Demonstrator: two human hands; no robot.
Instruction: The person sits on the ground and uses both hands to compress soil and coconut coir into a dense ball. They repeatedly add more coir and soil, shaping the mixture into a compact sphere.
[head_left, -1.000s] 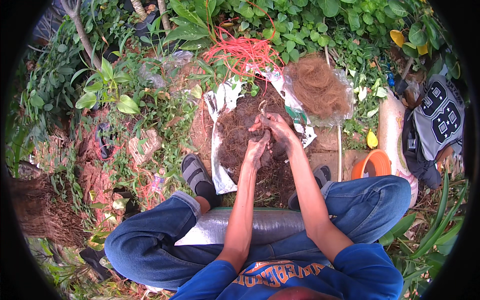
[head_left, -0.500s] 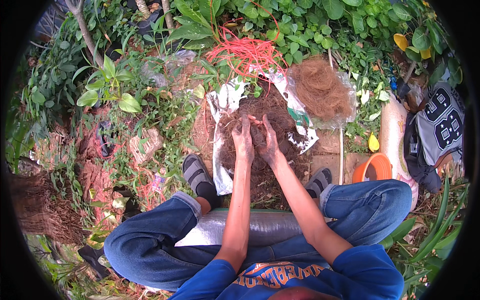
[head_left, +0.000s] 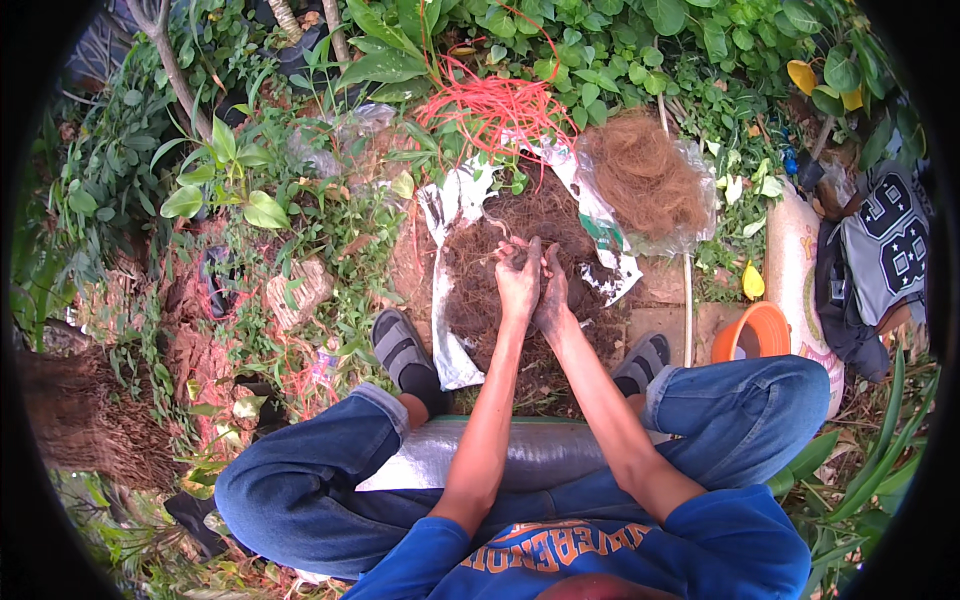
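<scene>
My left hand and my right hand are pressed together over a heap of dark, fibrous soil. Both are smeared with dirt. Between their curled fingers sits a small dark clump of soil, mostly covered by the fingers. A pale root or stem sticks out just beyond the left fingertips. Under the heap lies an opened white plastic sack, its torn edges showing on both sides.
Red plastic string lies tangled beyond the heap. Brown coir fibre rests on clear plastic at the far right. An orange pot stands near my right knee, beside a pale full sack. Leafy plants grow around.
My hands have closed in on each other. The left has swung rightward, its fingers curling round the clump, and the right has drawn nearer to it. The whole view has shifted slightly.
</scene>
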